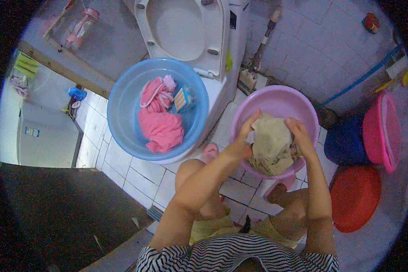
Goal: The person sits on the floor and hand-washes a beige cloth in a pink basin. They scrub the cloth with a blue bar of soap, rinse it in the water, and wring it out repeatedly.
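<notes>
A bundled beige cloth (272, 138) is held over the purple basin (303, 100), which stands on the floor in front of me. My left hand (245, 136) grips its left side, with a bit of whitish fabric beside the fingers. On the opposite side, my right hand (302, 138) is curled against the cloth, fingertips near its top edge. The underside of the bundle hides much of the basin's inside. To the left, a blue basin (122, 122) holds pink cloths (162, 129) and a scrub brush (182, 99) with pale bristles.
The blue basin rests by the toilet (226, 59), its lid raised. At the right are a dark blue bucket (347, 143), a pink basin (385, 131) and a red basin (356, 197). A long-handled brush (258, 56) leans at the tiled wall. A dark panel (63, 213) is lower left.
</notes>
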A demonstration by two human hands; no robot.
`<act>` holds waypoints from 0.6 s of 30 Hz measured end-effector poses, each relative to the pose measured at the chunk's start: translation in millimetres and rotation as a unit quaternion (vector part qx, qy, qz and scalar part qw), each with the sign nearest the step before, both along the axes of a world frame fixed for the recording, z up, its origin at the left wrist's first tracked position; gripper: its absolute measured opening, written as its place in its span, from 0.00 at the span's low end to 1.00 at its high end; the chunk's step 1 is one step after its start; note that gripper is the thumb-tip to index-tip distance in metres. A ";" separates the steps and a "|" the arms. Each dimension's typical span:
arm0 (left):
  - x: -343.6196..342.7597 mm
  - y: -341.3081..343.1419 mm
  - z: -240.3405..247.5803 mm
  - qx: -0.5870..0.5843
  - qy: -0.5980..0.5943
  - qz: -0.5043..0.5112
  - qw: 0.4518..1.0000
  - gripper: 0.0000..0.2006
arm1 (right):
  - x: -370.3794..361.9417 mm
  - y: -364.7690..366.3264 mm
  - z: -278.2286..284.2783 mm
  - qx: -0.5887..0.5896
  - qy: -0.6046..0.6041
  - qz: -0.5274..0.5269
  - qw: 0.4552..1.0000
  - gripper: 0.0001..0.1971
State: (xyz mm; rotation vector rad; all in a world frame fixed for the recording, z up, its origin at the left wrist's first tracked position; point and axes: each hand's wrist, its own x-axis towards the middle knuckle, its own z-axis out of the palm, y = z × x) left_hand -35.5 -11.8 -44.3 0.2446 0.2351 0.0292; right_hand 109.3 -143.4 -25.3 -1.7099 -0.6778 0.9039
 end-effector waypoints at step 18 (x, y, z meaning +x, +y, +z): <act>2.3 -3.2 13.3 0.085 0.078 0.022 0.993 0.19 | -2.2 1.8 17.9 0.036 -0.026 -0.088 0.995 0.15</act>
